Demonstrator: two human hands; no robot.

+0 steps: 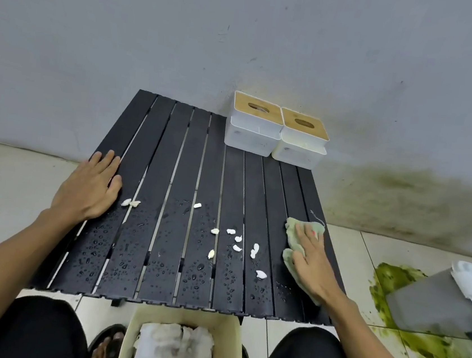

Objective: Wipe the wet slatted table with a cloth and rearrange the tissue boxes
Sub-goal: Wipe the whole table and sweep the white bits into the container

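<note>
Head view
Table point(190, 156): black, slatted, pushed against a grey wall; water drops cover its near half, the far half looks dry.
Tissue boxes: 2, white with wooden lids, side by side and touching at the far right corner of the table; left box point(253, 125), right box point(302, 140); the right one overhangs the right edge slightly.
Scraps point(237, 248): about 11 small white bits scattered among the drops, most in the middle right, 2 near the left hand.
Cloth point(293, 245): pale green, lies flat at the right edge of the table, partly under the right hand.
Left hand point(89, 188): open, palm down, fingers spread flat at the left edge of the table; holds nothing.
Right hand point(310, 261): open, palm flat, pressing down on the cloth, fingers extended toward the far side.
Bin point(180, 346): cream, just off the near edge between the person's knees, holds crumpled white paper.
Floor: green stain point(421, 347) on the tiles to the right of the table.
</note>
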